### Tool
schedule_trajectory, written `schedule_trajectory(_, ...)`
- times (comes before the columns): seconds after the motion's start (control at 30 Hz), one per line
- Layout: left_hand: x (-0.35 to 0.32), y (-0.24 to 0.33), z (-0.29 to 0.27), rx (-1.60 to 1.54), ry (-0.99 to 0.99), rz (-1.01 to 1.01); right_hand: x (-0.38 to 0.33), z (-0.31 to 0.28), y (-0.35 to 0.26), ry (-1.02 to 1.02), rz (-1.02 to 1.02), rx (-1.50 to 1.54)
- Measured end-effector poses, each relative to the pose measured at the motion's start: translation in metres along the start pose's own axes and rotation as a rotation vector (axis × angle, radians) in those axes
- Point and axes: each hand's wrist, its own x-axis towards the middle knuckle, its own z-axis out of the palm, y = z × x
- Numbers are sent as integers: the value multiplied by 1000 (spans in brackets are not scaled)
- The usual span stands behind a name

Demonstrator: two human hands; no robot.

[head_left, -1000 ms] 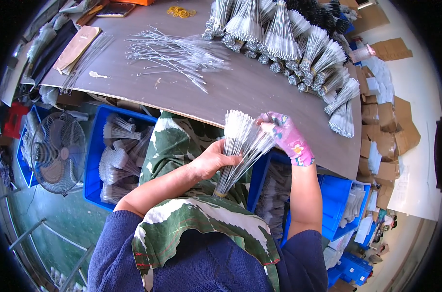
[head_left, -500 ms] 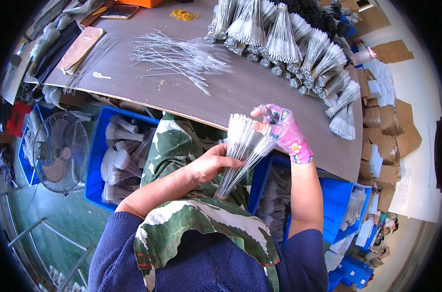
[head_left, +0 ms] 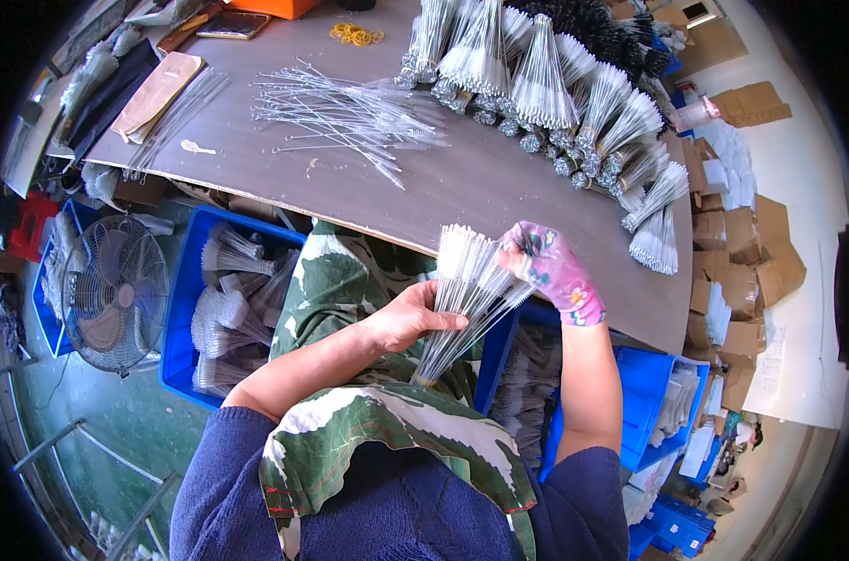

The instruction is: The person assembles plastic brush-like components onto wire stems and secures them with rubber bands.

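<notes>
My left hand (head_left: 413, 316) is closed round a fanned bundle of thin wire brushes (head_left: 464, 271) with white bristle ends. The bristles point up and away from me, and the wire ends gather over my lap at a band (head_left: 424, 379). My right hand (head_left: 546, 266), in a pink flowered glove with bare fingertips, is curled at the bundle's right side. Its fingertips pinch at the bristle ends there; how many brushes they hold is hidden. On the table beyond lies a loose pile of similar wire brushes (head_left: 350, 112).
Tied brush bundles (head_left: 546, 84) crowd the table's (head_left: 499, 178) far right. Yellow rubber bands (head_left: 356, 35) and a tan pouch (head_left: 158, 93) lie further left. Below stand a blue bin of brushes (head_left: 183, 313), a floor fan (head_left: 116, 290) and blue bins (head_left: 641, 402) at right.
My right hand has lowered slightly, and its fingers have curled in from a more spread pose. The brushes on the bundle's right side sit closer to the rest. My left hand keeps its hold.
</notes>
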Motion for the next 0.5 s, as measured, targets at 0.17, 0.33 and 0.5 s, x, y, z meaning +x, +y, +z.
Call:
schedule_trajectory(0.17,0,4,4,88,54,30,9,24,-17,143,-53,40)
schedule_trajectory(0.33,-6,6,4,86,6,24,5,4,-12,-39,-77,-15)
schedule_trajectory(0.5,-5,4,-2,-130,-93,-20,3,6,-9,20,-54,53)
